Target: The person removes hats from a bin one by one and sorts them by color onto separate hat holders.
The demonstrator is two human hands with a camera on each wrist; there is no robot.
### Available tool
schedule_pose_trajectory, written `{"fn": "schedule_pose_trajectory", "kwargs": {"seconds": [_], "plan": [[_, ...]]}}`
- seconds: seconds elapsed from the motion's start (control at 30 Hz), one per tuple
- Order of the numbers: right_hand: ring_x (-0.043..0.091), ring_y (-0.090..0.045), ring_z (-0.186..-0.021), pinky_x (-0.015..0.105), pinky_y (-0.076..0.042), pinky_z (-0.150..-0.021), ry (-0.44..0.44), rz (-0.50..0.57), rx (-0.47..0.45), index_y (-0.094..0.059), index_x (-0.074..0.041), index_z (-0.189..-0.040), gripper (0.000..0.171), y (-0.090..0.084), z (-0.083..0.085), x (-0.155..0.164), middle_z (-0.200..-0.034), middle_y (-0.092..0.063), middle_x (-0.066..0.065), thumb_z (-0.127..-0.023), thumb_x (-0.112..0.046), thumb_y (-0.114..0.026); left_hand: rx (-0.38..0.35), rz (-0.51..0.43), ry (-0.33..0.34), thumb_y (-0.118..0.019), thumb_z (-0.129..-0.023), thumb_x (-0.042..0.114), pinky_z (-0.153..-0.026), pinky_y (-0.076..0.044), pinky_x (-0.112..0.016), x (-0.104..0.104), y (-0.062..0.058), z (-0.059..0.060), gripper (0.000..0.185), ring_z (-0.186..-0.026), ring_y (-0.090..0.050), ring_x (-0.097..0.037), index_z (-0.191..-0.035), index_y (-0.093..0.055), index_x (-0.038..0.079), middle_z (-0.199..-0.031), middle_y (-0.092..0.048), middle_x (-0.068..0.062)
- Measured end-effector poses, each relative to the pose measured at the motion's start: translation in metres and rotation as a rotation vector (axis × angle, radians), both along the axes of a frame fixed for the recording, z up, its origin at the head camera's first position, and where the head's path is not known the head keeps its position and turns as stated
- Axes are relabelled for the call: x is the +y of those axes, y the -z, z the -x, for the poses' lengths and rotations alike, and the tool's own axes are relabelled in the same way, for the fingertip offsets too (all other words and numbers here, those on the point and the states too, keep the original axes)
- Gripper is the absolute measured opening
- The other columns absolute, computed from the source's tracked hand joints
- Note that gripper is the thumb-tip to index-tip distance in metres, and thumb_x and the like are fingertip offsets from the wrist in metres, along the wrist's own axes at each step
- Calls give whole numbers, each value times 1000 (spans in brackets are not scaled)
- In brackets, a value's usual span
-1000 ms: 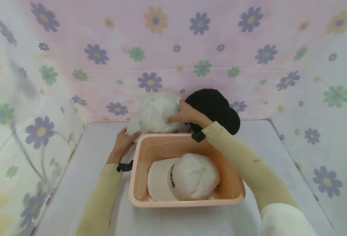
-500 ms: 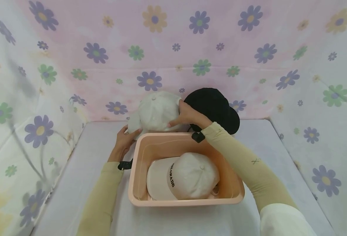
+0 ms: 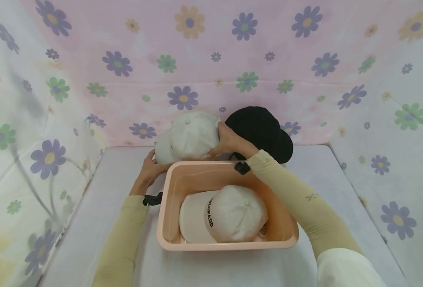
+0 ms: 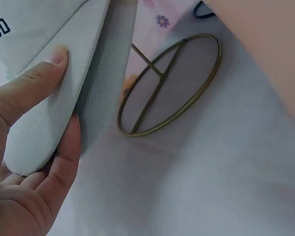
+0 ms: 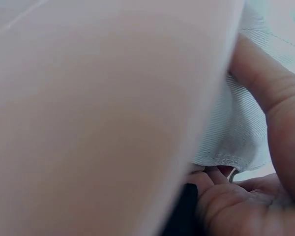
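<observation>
A white cap (image 3: 189, 135) stands behind the pink basin (image 3: 166, 199), on a brass wire stand (image 4: 169, 83). My left hand (image 3: 150, 168) pinches the cap's brim (image 4: 54, 108) between thumb and fingers. My right hand (image 3: 229, 140) grips the back edge of the same white cap (image 5: 241, 132), thumb on top and fingers under the hem. A second white cap with dark lettering (image 3: 229, 215) lies inside the basin. A black cap (image 3: 259, 129) sits just right of my right hand.
The basin stands mid-table on a pale cloth (image 3: 100, 223). Flowered fabric walls (image 3: 53, 91) close in the back and both sides. In the right wrist view the basin's wall (image 5: 98, 118) fills most of the picture.
The white cap has sunk slightly and shifted left; my left hand has moved up along the brim. The right hand keeps its grip on the cap's back.
</observation>
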State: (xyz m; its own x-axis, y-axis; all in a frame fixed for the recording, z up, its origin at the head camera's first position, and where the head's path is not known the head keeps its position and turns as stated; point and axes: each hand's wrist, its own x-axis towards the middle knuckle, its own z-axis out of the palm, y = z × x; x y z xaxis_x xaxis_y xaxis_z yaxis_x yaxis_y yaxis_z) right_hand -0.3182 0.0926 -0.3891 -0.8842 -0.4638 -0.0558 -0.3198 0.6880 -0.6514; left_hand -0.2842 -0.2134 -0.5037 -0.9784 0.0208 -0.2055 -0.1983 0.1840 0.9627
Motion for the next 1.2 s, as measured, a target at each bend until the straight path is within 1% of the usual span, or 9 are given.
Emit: {"fn": "schedule_pose_trajectory", "kwargs": {"seconds": [0.23,0.33,0.43,0.53,0.67,0.77,0.93,1.03,1.2], "plan": [[33,-46,-129,46,-41,-112,-6,66,-21,-30,3,-146,101,1,-2,3,-144,-43,20,-72,-21,-94,-63,-93,-32,-76,-90,12,-77,-56,-20,5,1,-3,95,-133,-51,-38,-163,-15,7,-155,-39,-31],[32,-46,-129,46,-43,-111,-21,98,-44,-29,1,-147,100,1,-3,5,-145,-42,19,-74,-21,-93,-97,-169,-65,-73,-93,10,-76,-57,-18,6,-1,-7,86,-111,-64,-21,-161,-20,3,-152,-41,-30],[31,-46,-131,45,-43,-112,-31,102,-75,-26,1,-151,100,-1,-5,6,-147,-41,18,-77,-23,-91,-124,-203,-106,-71,-95,10,-79,-58,-19,3,-3,-10,81,-85,-67,-5,-160,-23,0,-145,-44,-27],[30,-45,-133,45,-42,-114,-34,86,-97,-23,0,-155,103,-5,-8,7,-151,-39,18,-79,-25,-89,-152,-213,-127,-71,-96,11,-81,-59,-21,-4,-6,-11,81,-77,-69,-4,-159,-22,-2,-139,-47,-25],[30,-44,-134,45,-40,-115,-46,53,-117,-22,0,-156,101,-13,-12,10,-153,-37,18,-82,-27,-85,-184,-217,-111,-70,-96,9,-87,-59,-27,-11,-10,-14,84,-84,-72,-9,-159,-17,-5,-140,-46,-29],[30,-39,-142,44,-36,-119,-58,11,-138,-17,0,-159,102,-21,-18,12,-160,-31,18,-86,-27,-82,-200,-146,-72,-68,-97,11,-96,-56,-32,-14,-16,-17,88,-104,-71,-21,-160,-9,-6,-147,-41,-32],[27,-16,-156,44,-24,-125,-99,-64,-191,4,1,-161,110,-39,-31,16,-171,-3,15,-92,-29,-77,-183,30,-24,-65,-99,19,-112,-44,-42,-17,-31,-24,97,-142,-44,-42,-160,7,-4,-158,-28,-35],[28,-11,-157,45,-24,-125,-157,-89,-196,11,1,-160,110,-51,-40,21,-171,6,15,-95,-29,-73,-139,119,-11,-65,-99,22,-118,-35,-51,-18,-43,-28,101,-144,-38,-46,-160,12,-1,-161,-23,-34],[29,-22,-155,48,-27,-123,-208,-47,-210,9,-10,-163,104,-77,-62,35,-172,0,12,-98,-35,-68,-43,177,-17,-60,-102,29,-120,-27,-59,-15,-68,-34,95,-146,-33,-47,-162,9,3,-161,-25,-32]]}}
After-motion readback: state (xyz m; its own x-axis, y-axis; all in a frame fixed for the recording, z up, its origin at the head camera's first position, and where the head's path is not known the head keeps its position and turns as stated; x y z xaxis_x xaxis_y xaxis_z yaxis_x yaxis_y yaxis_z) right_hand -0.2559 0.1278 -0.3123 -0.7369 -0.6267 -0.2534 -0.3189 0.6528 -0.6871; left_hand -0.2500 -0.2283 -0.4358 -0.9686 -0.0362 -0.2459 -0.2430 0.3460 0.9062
